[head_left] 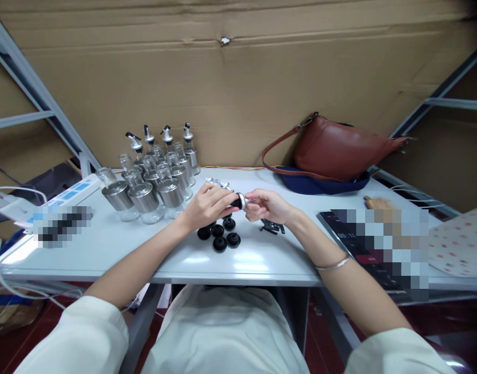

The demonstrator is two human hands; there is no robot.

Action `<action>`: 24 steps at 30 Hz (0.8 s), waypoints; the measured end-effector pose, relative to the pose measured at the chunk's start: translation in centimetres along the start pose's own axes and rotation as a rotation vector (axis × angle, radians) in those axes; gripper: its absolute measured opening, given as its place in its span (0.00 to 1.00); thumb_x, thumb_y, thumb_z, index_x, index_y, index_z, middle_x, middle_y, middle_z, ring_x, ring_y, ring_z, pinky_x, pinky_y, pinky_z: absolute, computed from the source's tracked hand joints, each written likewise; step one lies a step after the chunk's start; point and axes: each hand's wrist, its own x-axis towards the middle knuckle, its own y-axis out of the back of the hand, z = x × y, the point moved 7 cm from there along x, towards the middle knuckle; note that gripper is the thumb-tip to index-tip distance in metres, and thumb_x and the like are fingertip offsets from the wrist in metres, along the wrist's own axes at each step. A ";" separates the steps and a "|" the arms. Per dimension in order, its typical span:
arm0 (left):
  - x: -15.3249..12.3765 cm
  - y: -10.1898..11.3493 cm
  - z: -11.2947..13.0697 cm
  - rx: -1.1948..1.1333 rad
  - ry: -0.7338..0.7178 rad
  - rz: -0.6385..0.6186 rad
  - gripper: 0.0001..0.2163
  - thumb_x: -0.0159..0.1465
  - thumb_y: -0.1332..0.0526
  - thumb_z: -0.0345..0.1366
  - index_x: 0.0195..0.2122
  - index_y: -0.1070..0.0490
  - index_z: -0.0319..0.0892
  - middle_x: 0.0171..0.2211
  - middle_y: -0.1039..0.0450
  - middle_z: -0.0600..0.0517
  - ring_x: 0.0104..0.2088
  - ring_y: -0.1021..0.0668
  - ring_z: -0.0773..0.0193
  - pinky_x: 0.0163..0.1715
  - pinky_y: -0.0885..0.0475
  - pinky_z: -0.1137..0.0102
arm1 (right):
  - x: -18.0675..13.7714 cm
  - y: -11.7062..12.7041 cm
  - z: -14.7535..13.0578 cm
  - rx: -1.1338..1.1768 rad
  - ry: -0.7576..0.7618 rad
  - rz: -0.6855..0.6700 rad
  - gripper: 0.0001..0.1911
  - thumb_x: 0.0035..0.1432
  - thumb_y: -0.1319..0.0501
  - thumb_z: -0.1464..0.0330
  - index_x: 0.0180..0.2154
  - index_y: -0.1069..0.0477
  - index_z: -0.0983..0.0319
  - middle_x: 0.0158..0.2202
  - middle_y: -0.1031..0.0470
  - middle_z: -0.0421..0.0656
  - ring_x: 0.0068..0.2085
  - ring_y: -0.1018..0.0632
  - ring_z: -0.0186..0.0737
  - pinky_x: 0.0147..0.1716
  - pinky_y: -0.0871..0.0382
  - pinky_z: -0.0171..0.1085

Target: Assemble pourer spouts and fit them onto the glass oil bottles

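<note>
My left hand [209, 206] and my right hand [266, 205] meet over the middle of the pale table [117, 244]. Between them they pinch a small pourer cap [239, 200], black on the left side and silver on the right. The left fingers wrap the black part; the right fingertips close on the silver end. Just below the hands lie several black rubber stoppers [219, 238]. A few thin black pieces [272, 226] lie under the right hand. Silver pourer parts [218, 183] sit just behind the hands.
A cluster of glass bottles with steel sleeves [156, 179] stands at the back left, some fitted with spouts. A white power strip [72, 193] lies at the left. A brown leather bag [335, 150] rests on dark blue cloth at the back right. Cardboard forms the back wall.
</note>
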 end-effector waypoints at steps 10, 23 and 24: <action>-0.6 -1.5 -1.1 -0.128 0.157 -0.102 0.12 0.69 0.53 0.42 0.45 0.37 0.41 0.35 0.28 0.46 0.36 0.26 0.61 0.37 0.34 0.66 | -0.4 -0.7 -0.1 0.130 -0.001 0.058 0.16 0.53 0.38 0.60 0.23 0.37 0.64 0.17 0.49 0.32 0.18 0.49 0.25 0.18 0.53 0.29; -0.7 -0.7 -3.9 -0.477 0.719 -0.005 0.17 0.68 0.56 0.49 0.40 0.38 0.41 0.34 0.28 0.51 0.32 0.27 0.68 0.31 0.32 0.73 | -1.3 -1.4 -4.1 -1.037 0.530 0.510 0.15 0.65 0.50 0.58 0.34 0.36 0.61 0.27 0.34 0.40 0.29 0.34 0.36 0.31 0.42 0.35; -0.8 -0.8 -4.0 -0.516 0.758 -0.006 0.17 0.68 0.55 0.50 0.40 0.38 0.41 0.34 0.29 0.51 0.31 0.27 0.69 0.31 0.32 0.73 | -1.5 -1.6 -4.5 -1.193 0.589 0.539 0.15 0.66 0.52 0.59 0.35 0.35 0.61 0.28 0.33 0.41 0.30 0.34 0.36 0.31 0.42 0.35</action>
